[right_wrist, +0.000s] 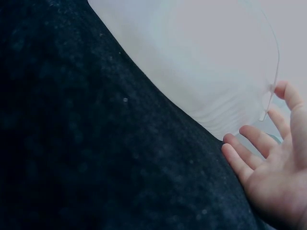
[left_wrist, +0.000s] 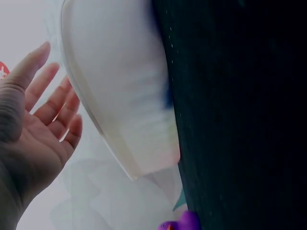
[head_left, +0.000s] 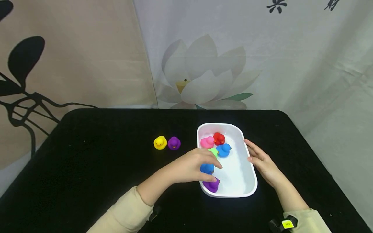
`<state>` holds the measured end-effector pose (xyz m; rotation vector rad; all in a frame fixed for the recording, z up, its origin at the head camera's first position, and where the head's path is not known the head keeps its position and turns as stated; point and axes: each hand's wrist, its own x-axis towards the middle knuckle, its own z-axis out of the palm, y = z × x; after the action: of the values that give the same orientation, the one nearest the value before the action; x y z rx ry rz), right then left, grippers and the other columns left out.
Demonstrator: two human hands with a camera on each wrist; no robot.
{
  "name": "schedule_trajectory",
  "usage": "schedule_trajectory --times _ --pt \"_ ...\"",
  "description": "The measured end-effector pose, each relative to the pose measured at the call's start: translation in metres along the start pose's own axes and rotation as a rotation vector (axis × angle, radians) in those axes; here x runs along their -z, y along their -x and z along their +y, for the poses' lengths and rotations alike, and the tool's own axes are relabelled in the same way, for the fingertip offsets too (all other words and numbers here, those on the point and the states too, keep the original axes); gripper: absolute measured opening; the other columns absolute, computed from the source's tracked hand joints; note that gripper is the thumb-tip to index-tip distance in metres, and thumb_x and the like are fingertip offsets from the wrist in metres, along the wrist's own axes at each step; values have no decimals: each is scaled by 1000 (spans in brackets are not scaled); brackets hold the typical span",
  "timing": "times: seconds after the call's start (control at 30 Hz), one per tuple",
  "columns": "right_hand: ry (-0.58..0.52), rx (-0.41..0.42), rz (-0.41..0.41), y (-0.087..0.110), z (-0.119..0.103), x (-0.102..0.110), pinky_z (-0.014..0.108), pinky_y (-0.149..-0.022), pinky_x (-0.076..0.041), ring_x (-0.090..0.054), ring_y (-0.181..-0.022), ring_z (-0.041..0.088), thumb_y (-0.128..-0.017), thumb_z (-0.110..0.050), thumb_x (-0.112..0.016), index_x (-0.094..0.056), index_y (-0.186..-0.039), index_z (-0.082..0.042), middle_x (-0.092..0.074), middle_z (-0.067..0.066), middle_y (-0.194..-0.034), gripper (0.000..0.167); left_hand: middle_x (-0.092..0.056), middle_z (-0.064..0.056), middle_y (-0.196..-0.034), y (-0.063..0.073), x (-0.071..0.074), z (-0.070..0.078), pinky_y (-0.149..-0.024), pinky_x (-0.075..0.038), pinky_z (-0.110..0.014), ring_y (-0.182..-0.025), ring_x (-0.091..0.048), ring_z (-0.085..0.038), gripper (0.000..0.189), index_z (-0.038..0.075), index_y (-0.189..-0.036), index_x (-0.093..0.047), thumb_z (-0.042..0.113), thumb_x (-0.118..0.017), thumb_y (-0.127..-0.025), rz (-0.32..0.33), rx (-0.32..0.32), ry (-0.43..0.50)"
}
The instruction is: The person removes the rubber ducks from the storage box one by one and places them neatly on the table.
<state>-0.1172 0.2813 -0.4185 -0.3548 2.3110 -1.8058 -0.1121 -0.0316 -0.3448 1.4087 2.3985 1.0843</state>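
Note:
Over the left rim of a white plastic tub (head_left: 237, 176) hangs my left hand (head_left: 193, 165), thumb and fingers apart with nothing between them. Beneath and around it in the tub are small rubber ducks: a purple duck (head_left: 211, 185), a blue duck (head_left: 207, 168) and a partly hidden green duck (head_left: 214, 151). Farther back lie another blue duck (head_left: 223, 150), a pink duck (head_left: 207, 142) and a red duck (head_left: 219, 138). My right hand (head_left: 263, 165) rests its thumb and fingertips at the tub's right rim. Its fingers look loosely extended in the right wrist view.
Left of the tub, a yellow duck (head_left: 160, 142) and a second purple duck (head_left: 174, 143) sit side by side on the black tabletop (head_left: 102, 161). Behind the table's far edge hangs a pale curtain (head_left: 291, 64) printed with a lotus.

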Motion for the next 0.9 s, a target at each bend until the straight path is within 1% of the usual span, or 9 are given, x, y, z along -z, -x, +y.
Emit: schedule_trajectory --times 0.17,0.3,0.43,0.53,0.67,0.77,0.9 --pt "-3 8 -5 0 0 0 58 -98 -31 -51 -121 11 -98 -17 -51 -24 -152 -11 -28 19 -152 60 -67 8 -109 -4 -6 0 -85 -47 -17 -104 -56 -4 36 15 -114 -70 29 -77 -81 -71 1 -16" --pt "-2 12 -5 0 0 0 59 -99 -30 -52 -120 10 -98 -16 -51 -24 -152 -11 -28 20 -152 60 -67 8 -107 -6 -10 -2 -80 -48 -15 -97 -58 -4 36 13 -113 -71 27 -78 -81 -114 27 -19" --pt "-3 15 -5 1 0 0 59 -98 -30 -52 -119 10 -98 -16 -50 -24 -152 -10 -27 20 -152 60 -68 6 -105 -7 -14 -2 -77 -47 -12 -92 -59 -3 36 13 -112 -72 27 -79 -80 -150 48 -56" --pt "-4 11 -4 1 0 0 59 -98 -31 -52 -120 10 -98 -17 -50 -24 -152 -10 -27 20 -152 60 -68 5 -102 -8 -17 -3 -75 -46 -9 -89 -59 -2 37 13 -111 -72 29 -79 -79 -166 60 -87" --pt "0 4 0 2 0 0 58 -98 -32 -51 -120 10 -98 -18 -51 -24 -152 -11 -28 20 -152 60 -67 7 -96 -9 -20 -3 -72 -43 -7 -84 -58 -1 38 14 -110 -72 31 -80 -78 -177 67 -132" --pt "1 5 2 1 0 0 58 -98 -32 -52 -120 11 -98 -18 -51 -24 -151 -11 -28 20 -152 60 -65 10 -89 -10 -21 -2 -69 -43 -6 -79 -56 0 38 15 -109 -73 33 -81 -77 -185 76 -166" --pt "5 9 3 1 0 0 58 -97 -32 -52 -120 12 -98 -18 -51 -25 -151 -11 -29 19 -152 60 -65 11 -86 -14 -22 2 -67 -43 -6 -76 -55 1 39 16 -108 -74 34 -82 -75 -196 101 -205"
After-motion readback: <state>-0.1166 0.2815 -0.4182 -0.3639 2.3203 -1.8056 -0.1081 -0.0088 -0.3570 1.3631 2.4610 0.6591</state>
